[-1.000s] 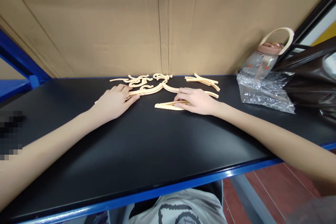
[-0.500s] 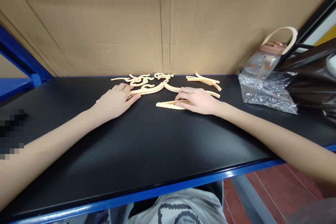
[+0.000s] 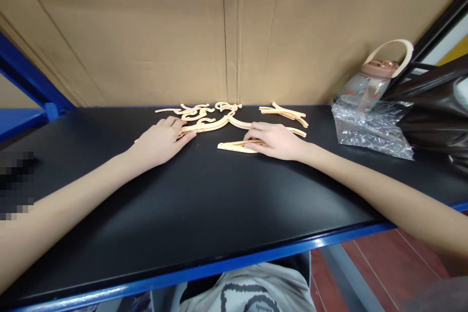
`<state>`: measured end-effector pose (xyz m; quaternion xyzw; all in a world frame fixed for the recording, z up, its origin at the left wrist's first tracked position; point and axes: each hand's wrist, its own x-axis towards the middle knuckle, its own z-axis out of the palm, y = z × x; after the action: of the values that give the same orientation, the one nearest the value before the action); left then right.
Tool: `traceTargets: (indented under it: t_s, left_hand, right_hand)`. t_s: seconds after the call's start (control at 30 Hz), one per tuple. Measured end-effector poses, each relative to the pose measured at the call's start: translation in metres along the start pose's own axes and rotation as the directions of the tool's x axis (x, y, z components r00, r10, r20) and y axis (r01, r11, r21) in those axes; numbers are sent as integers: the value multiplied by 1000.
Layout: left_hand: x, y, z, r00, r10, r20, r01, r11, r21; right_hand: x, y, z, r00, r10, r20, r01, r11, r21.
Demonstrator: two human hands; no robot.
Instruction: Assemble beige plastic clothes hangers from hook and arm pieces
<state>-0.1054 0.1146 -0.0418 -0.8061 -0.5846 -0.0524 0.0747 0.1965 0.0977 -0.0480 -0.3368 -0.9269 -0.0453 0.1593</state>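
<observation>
Several pale cream plastic hanger parts lie on the black tabletop (image 3: pixel 204 204) near the cardboard wall. My left hand (image 3: pixel 161 140) rests palm down, its fingers stretched flat onto the end of a curved hanger piece (image 3: pixel 208 126). My right hand (image 3: pixel 278 139) lies over a folded, wedge-shaped hanger piece (image 3: pixel 234 146), fingers curled with the tips pressing on it. A heap of small hook-shaped parts (image 3: pixel 199 109) sits just beyond my left hand. A small stack of straight arm pieces (image 3: pixel 285 113) lies behind my right hand.
A cardboard wall (image 3: pixel 226 29) closes the back of the bench. At the right stand a clear crinkled plastic bag (image 3: pixel 369 126), a water bottle with a cream handle (image 3: pixel 369 83) and a dark bag (image 3: pixel 435 112). The bench has a blue front edge (image 3: pixel 219 268).
</observation>
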Motion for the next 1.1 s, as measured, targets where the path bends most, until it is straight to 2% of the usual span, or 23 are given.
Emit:
traceTargets:
  t_s: [1.1]
  left_hand:
    - [1,1,1,1000,-2,1,2,1000,2]
  right_hand:
    - [0,1,1,1000,-2,-9,2,1000,-1]
